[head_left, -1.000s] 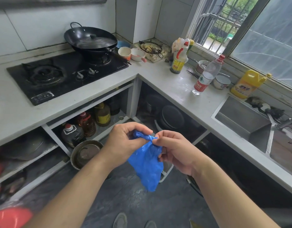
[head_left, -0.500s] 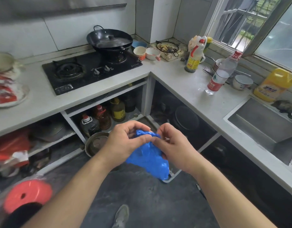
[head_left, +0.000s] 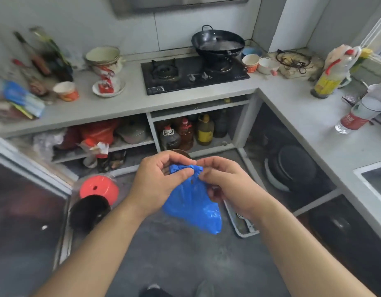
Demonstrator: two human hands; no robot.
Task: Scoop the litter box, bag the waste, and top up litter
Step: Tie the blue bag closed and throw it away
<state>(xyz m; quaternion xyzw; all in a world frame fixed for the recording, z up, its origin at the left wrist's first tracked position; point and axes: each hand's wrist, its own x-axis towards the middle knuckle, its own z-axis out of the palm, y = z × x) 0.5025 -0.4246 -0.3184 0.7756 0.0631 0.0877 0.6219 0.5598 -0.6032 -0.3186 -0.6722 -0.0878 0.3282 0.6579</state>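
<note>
A blue plastic bag (head_left: 194, 204) hangs in front of me at waist height. My left hand (head_left: 159, 181) pinches its bunched top from the left. My right hand (head_left: 226, 183) pinches the same top from the right, fingertips almost meeting the left ones. The bag's body droops below both hands over the dark floor. A white slotted tray-like thing (head_left: 242, 225) lies on the floor behind the bag, partly hidden by my right wrist; I cannot tell what it is.
An L-shaped grey counter (head_left: 296, 108) wraps the back and right, with a black hob (head_left: 191, 75), a wok (head_left: 217, 42), cups and bottles. Oil bottles (head_left: 186, 130) stand on the open shelf below. A red round lid (head_left: 99, 188) and a black pot (head_left: 90, 210) are low on the left.
My view has swung to the left, bringing the left counter and shelves into sight. Both hands keep pinching the bag's top and have stayed close together.
</note>
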